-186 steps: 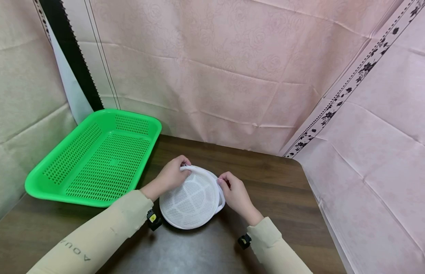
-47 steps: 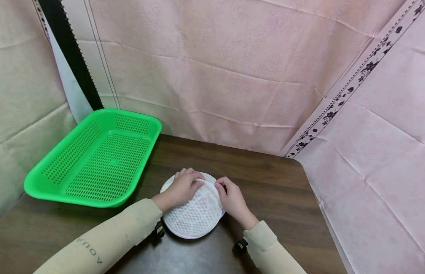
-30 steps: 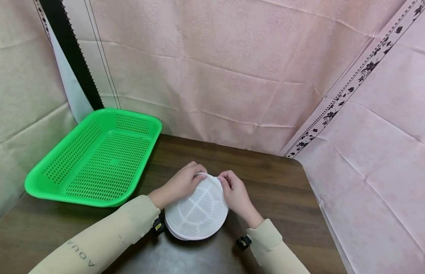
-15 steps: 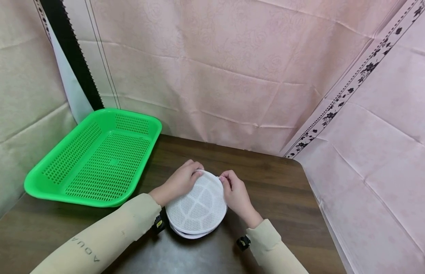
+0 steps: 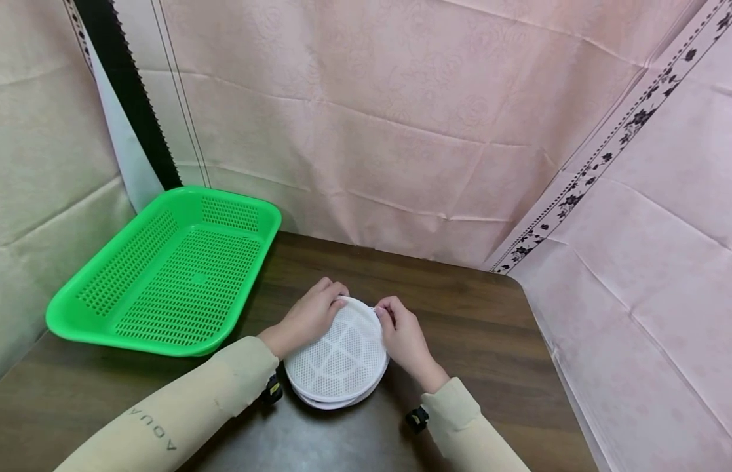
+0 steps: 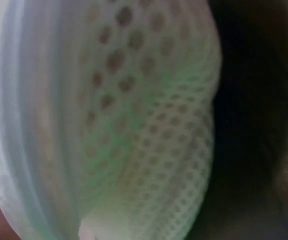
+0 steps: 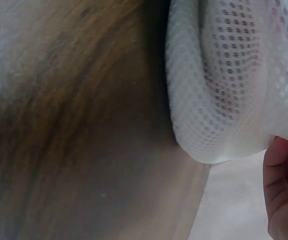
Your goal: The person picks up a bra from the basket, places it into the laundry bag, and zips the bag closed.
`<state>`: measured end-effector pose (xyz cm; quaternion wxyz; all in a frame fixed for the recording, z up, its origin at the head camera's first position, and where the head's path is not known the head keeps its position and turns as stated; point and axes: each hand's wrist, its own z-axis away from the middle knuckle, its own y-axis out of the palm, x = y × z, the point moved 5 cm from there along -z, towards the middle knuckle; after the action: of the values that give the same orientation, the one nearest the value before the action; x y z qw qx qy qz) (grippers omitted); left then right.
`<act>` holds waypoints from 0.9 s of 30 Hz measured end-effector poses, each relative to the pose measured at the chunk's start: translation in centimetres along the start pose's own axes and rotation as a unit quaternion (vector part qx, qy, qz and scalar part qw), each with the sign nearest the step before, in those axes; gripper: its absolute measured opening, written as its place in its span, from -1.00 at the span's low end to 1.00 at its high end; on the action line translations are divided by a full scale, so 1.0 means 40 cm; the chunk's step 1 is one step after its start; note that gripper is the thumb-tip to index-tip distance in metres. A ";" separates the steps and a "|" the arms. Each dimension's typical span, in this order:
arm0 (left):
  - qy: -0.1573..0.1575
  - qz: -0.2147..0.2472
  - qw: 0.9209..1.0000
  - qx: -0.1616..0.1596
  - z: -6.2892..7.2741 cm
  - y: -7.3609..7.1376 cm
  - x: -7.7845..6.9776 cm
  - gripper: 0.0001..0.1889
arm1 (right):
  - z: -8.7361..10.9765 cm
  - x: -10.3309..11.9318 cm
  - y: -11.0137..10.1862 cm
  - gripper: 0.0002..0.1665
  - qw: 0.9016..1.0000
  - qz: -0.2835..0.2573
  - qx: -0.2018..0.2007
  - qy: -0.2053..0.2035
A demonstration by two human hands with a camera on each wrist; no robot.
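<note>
A round white mesh laundry bag (image 5: 339,357) with a stiff rim and a spoke-like pattern on top stands low on the wooden table. The left hand (image 5: 311,313) grips its far-left rim, thumb on top and fingers behind. At the far-right rim the right hand (image 5: 402,333) pinches the bag's edge between thumb and forefinger, by what looks like a small zipper end. The left wrist view shows the bag's rim and bulging mesh side (image 6: 169,140) up close. Soft mesh folds (image 7: 224,100) fill the upper right of the right wrist view, with fingers (image 7: 281,175) at their lower edge.
A large green plastic basket (image 5: 256,259) with perforated sides and floor stands left of the bag, near the left forearm. Pale patterned cloth (image 5: 401,131) hangs behind and along both sides of the brown table (image 5: 460,314).
Since the earliest frame the left hand has shifted right along the rim, and the loop at the bag's right side no longer shows. Over the last half second both hands have barely moved.
</note>
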<state>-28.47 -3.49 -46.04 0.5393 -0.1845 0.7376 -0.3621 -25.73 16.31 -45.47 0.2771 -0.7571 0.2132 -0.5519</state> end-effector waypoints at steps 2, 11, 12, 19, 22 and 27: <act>0.005 -0.008 1.000 0.003 0.001 0.006 0.004 -0.85 | 0.000 -0.009 0.007 -0.97 1.000 0.004 0.003 0.001; 0.060 -0.039 0.997 0.005 0.004 0.002 -0.026 -0.73 | 0.003 -0.010 0.008 -0.94 1.000 0.011 -0.017 -0.017; 0.070 -0.043 0.997 0.010 0.003 0.003 -0.035 -0.71 | 0.003 -0.007 0.008 -0.95 0.999 0.011 -0.020 -0.024; 0.092 -0.070 0.992 0.044 0.005 0.026 -0.058 -0.68 | 0.006 0.007 0.009 -0.95 0.999 0.008 -0.019 -0.048; 0.091 -0.083 0.991 0.045 0.005 0.034 -0.049 -0.70 | 0.010 0.004 0.012 -0.96 0.999 0.007 -0.012 -0.043; 0.092 -0.091 0.991 0.046 0.006 0.041 -0.039 -0.75 | 0.013 0.002 0.018 -0.96 0.999 0.011 -0.005 -0.049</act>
<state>-27.52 -1.44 -46.26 0.4419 -0.1917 0.7470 -0.4582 -25.22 15.82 -46.00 0.2897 -0.7821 0.2102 -0.5101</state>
